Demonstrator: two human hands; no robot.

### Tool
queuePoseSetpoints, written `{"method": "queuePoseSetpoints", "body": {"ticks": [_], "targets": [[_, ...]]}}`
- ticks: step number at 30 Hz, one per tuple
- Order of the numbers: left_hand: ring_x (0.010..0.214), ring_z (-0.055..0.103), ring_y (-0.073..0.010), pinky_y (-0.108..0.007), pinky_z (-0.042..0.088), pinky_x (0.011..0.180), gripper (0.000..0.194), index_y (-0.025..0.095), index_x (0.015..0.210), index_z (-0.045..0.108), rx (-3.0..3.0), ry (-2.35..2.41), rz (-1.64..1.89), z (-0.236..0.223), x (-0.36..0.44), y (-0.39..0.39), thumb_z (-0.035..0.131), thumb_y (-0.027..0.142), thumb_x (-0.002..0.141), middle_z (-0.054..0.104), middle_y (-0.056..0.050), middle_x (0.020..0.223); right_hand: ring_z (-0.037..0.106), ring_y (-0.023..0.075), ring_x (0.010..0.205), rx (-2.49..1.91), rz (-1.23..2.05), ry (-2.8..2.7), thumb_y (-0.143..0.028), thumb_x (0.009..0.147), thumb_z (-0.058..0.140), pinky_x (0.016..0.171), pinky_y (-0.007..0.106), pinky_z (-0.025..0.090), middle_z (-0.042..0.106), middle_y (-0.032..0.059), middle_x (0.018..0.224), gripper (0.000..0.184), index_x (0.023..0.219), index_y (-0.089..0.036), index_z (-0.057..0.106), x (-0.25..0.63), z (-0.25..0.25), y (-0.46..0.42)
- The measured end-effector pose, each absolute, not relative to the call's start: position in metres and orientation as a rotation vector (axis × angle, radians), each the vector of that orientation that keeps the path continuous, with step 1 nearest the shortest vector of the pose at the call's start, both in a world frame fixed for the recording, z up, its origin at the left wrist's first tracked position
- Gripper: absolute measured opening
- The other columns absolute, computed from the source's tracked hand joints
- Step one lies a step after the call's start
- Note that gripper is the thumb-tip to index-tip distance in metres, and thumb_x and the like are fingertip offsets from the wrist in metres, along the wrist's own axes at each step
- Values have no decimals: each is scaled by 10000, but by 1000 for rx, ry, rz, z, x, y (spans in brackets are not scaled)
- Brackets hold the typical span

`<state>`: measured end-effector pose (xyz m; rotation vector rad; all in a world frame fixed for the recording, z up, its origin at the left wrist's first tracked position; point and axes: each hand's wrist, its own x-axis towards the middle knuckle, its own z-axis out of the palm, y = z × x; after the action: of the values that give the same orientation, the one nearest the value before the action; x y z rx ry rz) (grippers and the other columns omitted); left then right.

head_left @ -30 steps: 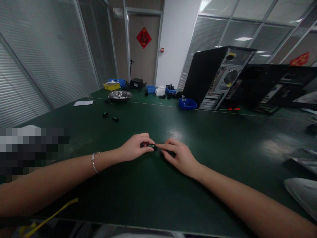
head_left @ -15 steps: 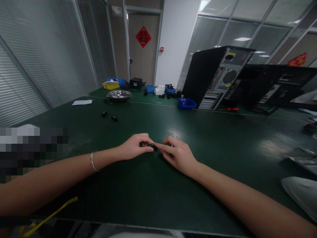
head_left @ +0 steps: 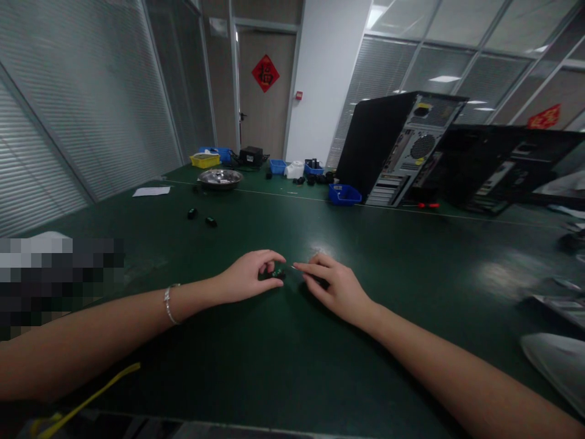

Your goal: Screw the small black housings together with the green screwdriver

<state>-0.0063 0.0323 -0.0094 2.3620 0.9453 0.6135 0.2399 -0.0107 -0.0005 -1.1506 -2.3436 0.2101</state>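
In the head view, my left hand (head_left: 249, 277) rests on the green table with thumb and forefinger apart, curved around a small black part with green on it (head_left: 276, 274). The part seems to lie on the tabletop between those fingers; whether the thumb touches it I cannot tell. My right hand (head_left: 336, 286) is just to the right, fingers closed together and pointing at the part. A faint, thin, pale sliver shows by its forefinger tip, too small to name. Two similar small black parts (head_left: 201, 217) lie farther off to the left.
A steel bowl (head_left: 220, 178), a yellow bin (head_left: 205, 160) and a blue bin (head_left: 345, 194) stand toward the back. Black computer towers (head_left: 388, 146) rise at the back right. A yellow strap (head_left: 100, 390) hangs near the front edge. A sheet of paper (head_left: 152, 191) lies at left.
My left thumb and forefinger have spread apart around the small black part. My right fingertips have drawn back slightly to the right, away from it.
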Motion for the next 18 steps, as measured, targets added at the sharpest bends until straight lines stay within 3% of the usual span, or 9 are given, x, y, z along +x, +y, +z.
{"method": "queuePoseSetpoints", "body": {"ticks": [5, 10, 18], "targets": [[778, 545, -170, -282, 438, 694, 435, 194, 1115, 519, 2405, 925, 617, -5, -4, 27, 732, 413, 805, 577, -11, 913, 607, 179, 854, -1100, 235, -2403, -219, 946, 526, 738, 295, 516, 610, 56, 989, 332, 1258, -255, 637, 239, 1, -14], [921, 543, -221, -336, 433, 796, 342, 178, 1031, 573, 2631, 841, 691, 2, -9, 25, 670, 455, 856, 586, -67, 1029, 610, 183, 870, -1090, 236, -2422, -214, 955, 518, 747, 304, 526, 608, 63, 1028, 343, 1282, -257, 615, 238, 3, -15], [1135, 529, -265, -420, 386, 993, 239, 174, 1165, 598, 2930, 447, 509, 7, -27, 42, 544, 268, 953, 624, -116, 1229, 610, 187, 890, -1098, 249, -2398, -209, 953, 515, 771, 309, 522, 614, 64, 1024, 338, 1271, -246, 623, 241, 3, -12]]}}
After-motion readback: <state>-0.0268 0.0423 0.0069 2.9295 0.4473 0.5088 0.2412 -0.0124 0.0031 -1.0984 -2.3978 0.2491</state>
